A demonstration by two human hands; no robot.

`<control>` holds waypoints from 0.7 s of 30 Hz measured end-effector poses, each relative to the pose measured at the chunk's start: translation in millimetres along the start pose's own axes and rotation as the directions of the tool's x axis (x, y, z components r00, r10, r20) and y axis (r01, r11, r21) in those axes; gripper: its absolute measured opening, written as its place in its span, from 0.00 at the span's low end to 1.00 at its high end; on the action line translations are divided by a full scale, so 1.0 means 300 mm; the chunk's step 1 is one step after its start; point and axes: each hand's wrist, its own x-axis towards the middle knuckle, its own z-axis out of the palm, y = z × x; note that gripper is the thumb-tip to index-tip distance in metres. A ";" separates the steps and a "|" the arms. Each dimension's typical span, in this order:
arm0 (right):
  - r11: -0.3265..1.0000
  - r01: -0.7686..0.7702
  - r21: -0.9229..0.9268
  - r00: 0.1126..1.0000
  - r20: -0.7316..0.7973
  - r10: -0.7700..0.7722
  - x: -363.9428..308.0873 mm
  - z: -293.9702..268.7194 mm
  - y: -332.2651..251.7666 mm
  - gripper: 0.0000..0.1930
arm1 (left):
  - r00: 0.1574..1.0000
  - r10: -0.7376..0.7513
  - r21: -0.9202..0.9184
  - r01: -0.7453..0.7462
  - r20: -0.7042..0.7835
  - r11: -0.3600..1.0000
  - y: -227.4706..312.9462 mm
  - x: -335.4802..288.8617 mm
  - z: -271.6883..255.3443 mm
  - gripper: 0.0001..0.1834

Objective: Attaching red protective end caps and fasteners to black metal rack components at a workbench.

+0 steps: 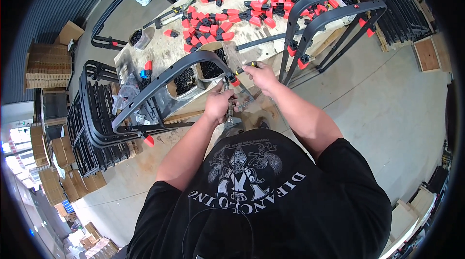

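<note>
My left hand (221,104) is closed around a slim grey metal tool (226,86), its exact kind hard to make out, just under the end of a black curved tube frame (184,63). My right hand (261,77) pinches a small tool with a yellow and black handle (240,71), its tip close to that same frame end. A red clip (235,82) sits on the tube there, between my hands. The frame arches over the table's near edge, and another red clip (148,141) hangs from its lower left part.
Red-and-black plastic parts (208,29) lie scattered over the wooden table (167,46). Tubs of small black pieces (184,83) stand by the near edge. More black frames rise at right (310,26) and lie stacked at left (92,113). Two other people work across the table.
</note>
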 end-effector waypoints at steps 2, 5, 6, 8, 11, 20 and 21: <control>0.996 -0.071 0.060 0.996 -0.051 0.074 0.017 0.009 0.020 0.16 | 0.996 -0.059 -0.048 0.062 0.063 0.997 0.017 0.008 -0.005 0.27; 0.993 -0.065 0.097 0.990 -0.116 0.076 0.028 0.019 0.047 0.18 | 0.996 -0.069 -0.073 0.073 0.058 0.995 0.040 -0.001 0.004 0.31; 0.993 -0.065 0.094 0.990 -0.115 0.075 0.032 0.018 0.046 0.18 | 0.996 -0.067 -0.075 0.071 0.058 0.995 0.049 -0.005 0.007 0.31; 0.991 -0.071 0.116 0.984 -0.154 0.088 0.038 0.013 0.039 0.18 | 0.993 -0.071 -0.068 0.078 0.096 0.995 0.064 -0.012 0.011 0.27; 0.987 -0.123 0.100 0.990 -0.063 0.129 0.044 0.019 0.037 0.20 | 0.988 -0.067 -0.079 0.078 0.139 0.994 0.075 -0.015 -0.002 0.17; 0.977 -0.202 0.063 0.979 0.038 0.199 0.080 -0.001 0.040 0.22 | 0.979 -0.091 -0.168 0.121 0.180 0.978 0.092 0.000 -0.063 0.09; 0.978 -0.200 0.062 0.980 0.032 0.199 0.097 -0.014 0.060 0.22 | 0.978 -0.091 -0.168 0.123 0.186 0.978 0.092 0.006 -0.064 0.09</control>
